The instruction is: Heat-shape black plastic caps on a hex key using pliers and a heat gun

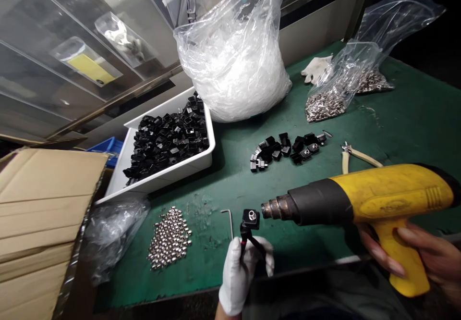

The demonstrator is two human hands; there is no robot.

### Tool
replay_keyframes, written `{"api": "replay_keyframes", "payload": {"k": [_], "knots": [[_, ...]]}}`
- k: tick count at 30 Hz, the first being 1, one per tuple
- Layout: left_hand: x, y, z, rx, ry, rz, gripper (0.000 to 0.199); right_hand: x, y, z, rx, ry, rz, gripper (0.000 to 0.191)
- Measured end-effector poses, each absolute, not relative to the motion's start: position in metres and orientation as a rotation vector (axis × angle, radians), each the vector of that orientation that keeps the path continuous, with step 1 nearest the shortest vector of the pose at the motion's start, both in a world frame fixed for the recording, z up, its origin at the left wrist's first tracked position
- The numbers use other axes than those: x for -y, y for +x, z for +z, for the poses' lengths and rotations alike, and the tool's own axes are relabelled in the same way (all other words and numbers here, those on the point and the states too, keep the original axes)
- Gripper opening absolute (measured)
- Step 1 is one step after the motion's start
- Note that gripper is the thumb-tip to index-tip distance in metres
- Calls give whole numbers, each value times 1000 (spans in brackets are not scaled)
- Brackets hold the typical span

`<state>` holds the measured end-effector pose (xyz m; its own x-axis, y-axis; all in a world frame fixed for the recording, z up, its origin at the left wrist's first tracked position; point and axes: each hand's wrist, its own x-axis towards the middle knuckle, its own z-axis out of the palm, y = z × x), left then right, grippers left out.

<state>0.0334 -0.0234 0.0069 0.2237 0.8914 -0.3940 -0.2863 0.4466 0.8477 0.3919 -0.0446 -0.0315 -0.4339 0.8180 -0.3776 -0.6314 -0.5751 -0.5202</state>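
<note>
My left hand (239,267), in a white glove, is closed round dark-handled pliers (246,236). At the pliers' tip sits a small black plastic part (251,218) with a shiny metal ring on its top. Bare, my right hand (403,250) grips the handle of a yellow heat gun (392,195). The gun's stepped metal nozzle points left at the black part, with a narrow gap between them. An L-shaped hex key (228,221) lies on the green table just beyond my left hand.
Small metal pieces (169,238) lie left. A white tray (180,172) holds many black parts; more black parts (284,148) lie mid-table. Cutting pliers (355,154) rest beyond the gun. Behind stand a large clear bag (237,70) and bags of metal fittings (326,104). A cardboard box (39,214) is left.
</note>
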Motion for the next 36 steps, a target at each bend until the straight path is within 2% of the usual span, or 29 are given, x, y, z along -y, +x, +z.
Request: {"api": "replay_keyframes", "payload": {"k": [8,14,27,36], "knots": [[23,33,8,-1018,694,909,71,45,394,-32,381,-754,2087,39],[22,34,11,-1044,741,892,63,45,392,-33,352,-780,2078,42],[23,32,8,-1129,788,883,73,46,394,-34,344,-762,2083,41],[23,31,6,-1149,823,866,72,44,393,-32,358,-760,2084,41]]}}
